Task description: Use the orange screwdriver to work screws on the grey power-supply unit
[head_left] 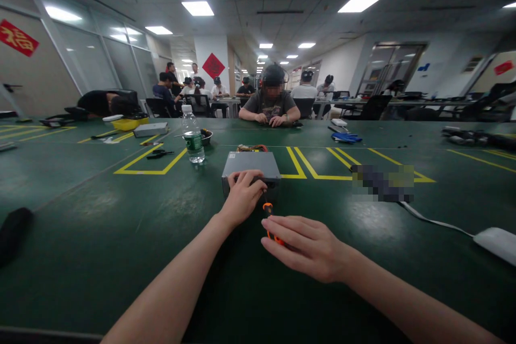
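A grey metal computer power supply unit (252, 163) lies on the green table in front of me, with coloured wires (252, 148) at its far side. My left hand (244, 193) grips its near edge, fingers bent over the top. Its thumb and index finger are close to the screwdriver's shaft; whether they touch it I cannot tell. In my right hand (306, 242) is a screwdriver (267, 208) with an orange and black handle, its shaft pointing at the unit's near face. The tip and any screw there are hidden by my left fingers.
Left of the unit stands a water bottle (193, 137), with a metal bowl (206, 136) behind it. Black tools (159, 154) lie farther left. Blue gloves (345, 137) and a white cable (435, 221) are on the right. Another person (271, 102) sits opposite.
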